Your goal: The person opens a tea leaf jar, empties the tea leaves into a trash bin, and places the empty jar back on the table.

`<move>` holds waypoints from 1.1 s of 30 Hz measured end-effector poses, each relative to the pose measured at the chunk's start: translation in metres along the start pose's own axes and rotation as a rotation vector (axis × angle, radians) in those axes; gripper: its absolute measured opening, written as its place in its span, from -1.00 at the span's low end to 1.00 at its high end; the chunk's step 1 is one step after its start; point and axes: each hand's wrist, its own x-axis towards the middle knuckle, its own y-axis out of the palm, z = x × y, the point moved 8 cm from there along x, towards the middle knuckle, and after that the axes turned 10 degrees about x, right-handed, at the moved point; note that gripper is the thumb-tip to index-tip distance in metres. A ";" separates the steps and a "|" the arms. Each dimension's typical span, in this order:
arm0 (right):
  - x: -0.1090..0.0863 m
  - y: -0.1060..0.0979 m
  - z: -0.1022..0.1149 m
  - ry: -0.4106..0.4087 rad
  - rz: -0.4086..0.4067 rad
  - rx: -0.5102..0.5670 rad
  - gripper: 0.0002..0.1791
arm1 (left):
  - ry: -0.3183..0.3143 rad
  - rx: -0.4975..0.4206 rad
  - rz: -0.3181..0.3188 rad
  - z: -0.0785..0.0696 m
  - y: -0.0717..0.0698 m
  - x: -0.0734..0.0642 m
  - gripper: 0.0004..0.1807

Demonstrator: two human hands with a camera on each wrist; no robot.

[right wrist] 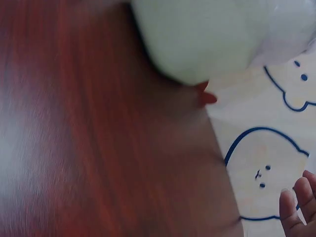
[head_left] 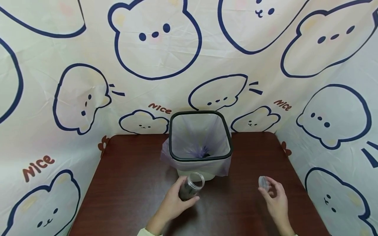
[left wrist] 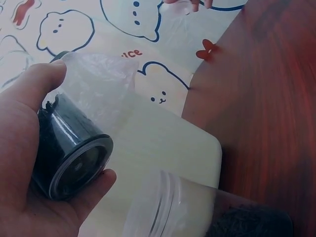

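Observation:
In the head view, my left hand [head_left: 173, 204] grips a clear plastic jar [head_left: 186, 192] around its side. The jar leans with its threaded, uncovered mouth up, close in front of the bin. Dark, stringy contents show through its wall in the left wrist view, where its base [left wrist: 81, 170] faces the camera. A clear threaded neck [left wrist: 170, 207] with dark matter beside it also crosses that view's lower edge. Off to the right, my right hand [head_left: 278, 200] pinches a small round clear lid [head_left: 262, 183] between thumb and fingers, above the table.
A pale bin with a dark square rim [head_left: 200, 159] stands at the table's back, lined with a thin purple bag [head_left: 220, 167]. Something dark lies inside it. The dark red-brown table [head_left: 133, 183] meets printed cloth walls [head_left: 153, 62] behind and on both sides.

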 end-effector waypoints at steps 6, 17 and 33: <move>0.004 -0.011 -0.024 0.041 -0.034 -0.183 -0.40 | -0.016 -0.005 -0.005 0.004 -0.003 -0.001 -0.34; 0.012 -0.023 -0.078 0.201 0.128 -0.419 -0.25 | -0.047 -0.012 -0.001 0.006 -0.008 0.000 -0.34; 0.015 -0.029 -0.111 0.295 0.230 -0.495 -0.16 | -0.105 -0.008 0.000 0.010 -0.012 -0.001 -0.33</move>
